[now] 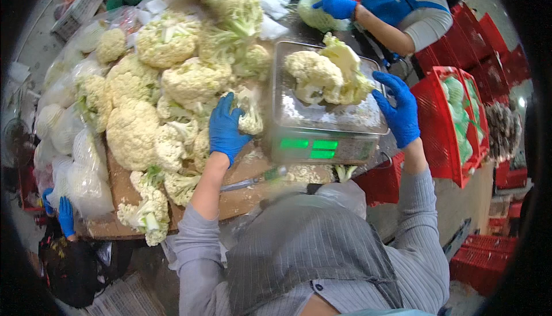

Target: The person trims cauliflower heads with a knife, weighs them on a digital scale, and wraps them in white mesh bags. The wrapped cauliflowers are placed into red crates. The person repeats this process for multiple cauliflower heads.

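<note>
My left hand (227, 128), in a blue glove, has its fingers and thumb around a small cauliflower piece (251, 115) at the right edge of a heap of cauliflower (133, 133). To its right stands a digital weighing scale (321, 146) with green lit displays. Two cauliflower pieces lie on the scale's metal pan (286, 109): a rounded floret cluster (312, 72) and a piece with a thick pale stalk (347, 68). My right hand (399, 107), also blue-gloved, is at the pan's right side, fingers spread beside the stalk piece; whether they touch it is unclear.
A knife with a green handle (274, 173) lies on the table (241, 202) near my body. Netted, bagged cauliflower (88, 161) fills the left side. A red crate (431, 130) holds green-netted heads at right. One co-worker (403, 8) handles a netted head; another person's gloved hands (65, 217) show at left.
</note>
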`<action>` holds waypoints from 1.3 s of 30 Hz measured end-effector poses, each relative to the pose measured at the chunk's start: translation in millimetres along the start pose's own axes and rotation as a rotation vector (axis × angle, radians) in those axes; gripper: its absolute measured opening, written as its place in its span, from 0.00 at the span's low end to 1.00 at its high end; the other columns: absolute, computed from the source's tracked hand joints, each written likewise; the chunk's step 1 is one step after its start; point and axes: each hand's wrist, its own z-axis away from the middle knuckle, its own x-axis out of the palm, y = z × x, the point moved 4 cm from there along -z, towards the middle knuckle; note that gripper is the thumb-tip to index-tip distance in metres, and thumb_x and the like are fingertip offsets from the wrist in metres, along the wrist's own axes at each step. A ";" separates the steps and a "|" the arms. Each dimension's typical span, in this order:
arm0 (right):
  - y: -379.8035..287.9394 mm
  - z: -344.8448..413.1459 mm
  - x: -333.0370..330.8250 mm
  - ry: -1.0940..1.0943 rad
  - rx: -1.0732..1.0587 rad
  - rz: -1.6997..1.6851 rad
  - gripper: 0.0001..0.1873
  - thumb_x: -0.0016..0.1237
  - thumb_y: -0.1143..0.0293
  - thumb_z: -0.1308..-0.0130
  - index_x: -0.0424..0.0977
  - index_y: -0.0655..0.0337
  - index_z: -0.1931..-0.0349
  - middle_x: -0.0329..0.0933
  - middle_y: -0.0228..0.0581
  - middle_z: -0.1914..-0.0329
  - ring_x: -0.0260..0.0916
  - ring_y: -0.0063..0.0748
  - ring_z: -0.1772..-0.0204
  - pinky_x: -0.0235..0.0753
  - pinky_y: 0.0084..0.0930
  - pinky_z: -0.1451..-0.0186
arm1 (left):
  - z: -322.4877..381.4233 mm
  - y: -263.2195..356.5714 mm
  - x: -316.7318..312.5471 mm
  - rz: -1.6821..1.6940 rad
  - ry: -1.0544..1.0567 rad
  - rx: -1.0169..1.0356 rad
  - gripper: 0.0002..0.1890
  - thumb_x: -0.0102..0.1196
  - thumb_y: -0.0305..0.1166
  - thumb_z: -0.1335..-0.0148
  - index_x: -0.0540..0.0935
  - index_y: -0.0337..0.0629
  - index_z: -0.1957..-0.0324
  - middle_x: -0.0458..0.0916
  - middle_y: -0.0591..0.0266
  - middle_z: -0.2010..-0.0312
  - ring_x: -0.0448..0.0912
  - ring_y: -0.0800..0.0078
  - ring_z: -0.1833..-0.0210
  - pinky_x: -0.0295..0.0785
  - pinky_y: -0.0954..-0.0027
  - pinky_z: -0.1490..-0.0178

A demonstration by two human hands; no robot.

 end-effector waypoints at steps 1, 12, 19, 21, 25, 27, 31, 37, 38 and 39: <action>-2.9 -0.1 0.9 0.002 -0.001 -0.001 0.18 0.56 0.71 0.39 0.76 0.55 0.48 0.75 0.43 0.46 0.73 0.40 0.45 0.73 0.30 0.45 | 2.2 -3.4 -3.8 0.064 0.028 -0.043 0.29 0.76 0.36 0.67 0.75 0.45 0.61 0.58 0.51 0.32 0.58 0.47 0.31 0.60 0.53 0.32; -84.2 4.0 51.9 -0.085 -0.277 -0.263 0.20 0.57 0.77 0.43 0.75 0.59 0.49 0.78 0.42 0.50 0.75 0.42 0.47 0.73 0.31 0.45 | 45.5 8.6 -39.9 1.163 0.124 -0.374 0.41 0.70 0.28 0.52 0.64 0.34 0.36 0.72 0.53 0.43 0.70 0.67 0.41 0.66 0.67 0.37; -134.9 8.7 106.1 -0.266 -0.358 -0.328 0.20 0.58 0.73 0.43 0.75 0.55 0.48 0.77 0.44 0.51 0.76 0.45 0.50 0.75 0.32 0.49 | 77.1 42.1 -45.2 0.310 -0.196 -0.359 0.49 0.69 0.54 0.56 0.66 0.34 0.37 0.74 0.41 0.47 0.75 0.50 0.45 0.69 0.59 0.41; -140.4 13.7 120.3 -0.364 -0.344 -0.337 0.19 0.57 0.71 0.42 0.75 0.55 0.48 0.77 0.44 0.52 0.76 0.46 0.51 0.76 0.33 0.50 | 91.9 44.6 -38.9 0.344 -0.292 -0.416 0.48 0.69 0.55 0.57 0.67 0.34 0.38 0.74 0.41 0.46 0.75 0.51 0.44 0.69 0.59 0.40; -138.5 12.1 148.0 -0.458 -0.274 -0.393 0.19 0.56 0.70 0.40 0.74 0.56 0.47 0.77 0.45 0.52 0.77 0.44 0.50 0.76 0.32 0.50 | 114.6 40.1 -36.0 0.603 -0.207 -0.487 0.43 0.67 0.54 0.52 0.68 0.37 0.40 0.76 0.46 0.48 0.76 0.54 0.45 0.71 0.58 0.43; -132.8 -1.4 165.4 -0.519 -0.148 -0.468 0.19 0.55 0.69 0.39 0.74 0.56 0.46 0.77 0.46 0.52 0.77 0.43 0.50 0.76 0.33 0.50 | 122.7 33.4 -31.8 0.932 -0.187 -0.602 0.41 0.65 0.52 0.49 0.67 0.37 0.39 0.76 0.47 0.47 0.75 0.56 0.44 0.69 0.58 0.42; -150.7 -26.4 217.9 -0.619 -0.065 -0.631 0.21 0.53 0.68 0.36 0.71 0.58 0.43 0.78 0.50 0.53 0.78 0.45 0.52 0.76 0.32 0.50 | 128.8 18.0 -23.6 1.260 -0.086 -0.817 0.32 0.61 0.39 0.40 0.67 0.35 0.38 0.76 0.55 0.48 0.75 0.72 0.48 0.70 0.68 0.43; -200.3 -32.1 320.2 -0.605 -0.291 -0.222 0.24 0.52 0.70 0.37 0.66 0.50 0.40 0.77 0.53 0.54 0.75 0.51 0.52 0.74 0.40 0.52 | 147.5 10.7 -11.3 1.386 0.040 -0.887 0.37 0.56 0.43 0.39 0.60 0.31 0.34 0.70 0.51 0.41 0.68 0.66 0.40 0.60 0.66 0.35; -198.8 -29.9 325.8 -0.572 -0.253 -0.295 0.22 0.52 0.70 0.37 0.67 0.50 0.42 0.77 0.52 0.58 0.75 0.49 0.56 0.74 0.39 0.54 | 150.4 11.7 -9.8 1.423 0.025 -0.833 0.37 0.55 0.42 0.38 0.59 0.31 0.34 0.70 0.52 0.41 0.68 0.66 0.40 0.60 0.66 0.35; -196.4 -28.4 330.5 -0.555 -0.197 -0.350 0.21 0.53 0.70 0.38 0.69 0.51 0.44 0.77 0.51 0.61 0.76 0.46 0.60 0.74 0.38 0.57 | 155.4 9.2 -8.3 1.459 0.076 -0.872 0.34 0.55 0.40 0.37 0.60 0.31 0.35 0.71 0.54 0.42 0.69 0.67 0.42 0.62 0.66 0.36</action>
